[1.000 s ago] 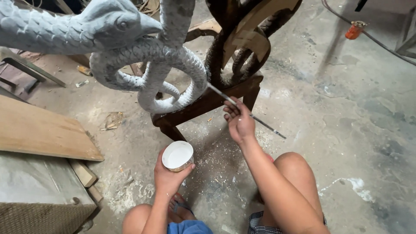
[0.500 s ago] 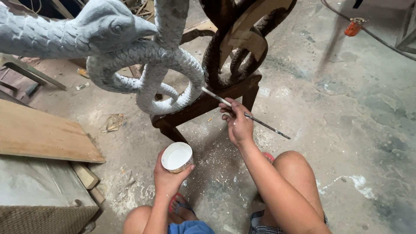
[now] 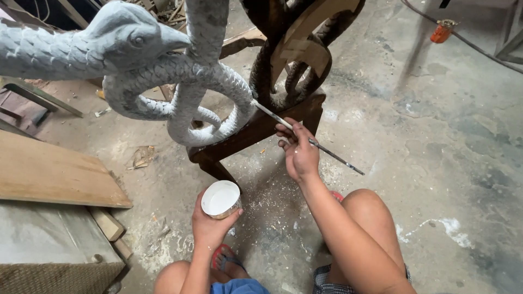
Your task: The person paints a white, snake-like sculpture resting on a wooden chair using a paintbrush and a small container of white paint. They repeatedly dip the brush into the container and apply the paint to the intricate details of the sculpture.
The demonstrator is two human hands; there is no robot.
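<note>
Head cam: right hand [image 3: 301, 155] pinches a thin, light brush [image 3: 308, 140] mid-handle, its tip on the grey-painted carved snake [image 3: 180, 87]. Left hand [image 3: 211, 226] is wrapped around a small cup of white paint [image 3: 220, 199]; probably sloshy, so keep it level.

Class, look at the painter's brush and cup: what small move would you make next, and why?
Probably draw the thin brush along the grey scaled coil. The right hand holds its tip against that coil beside dark, unpainted wood, while the left hand keeps the cup of white paint ready below.
</note>
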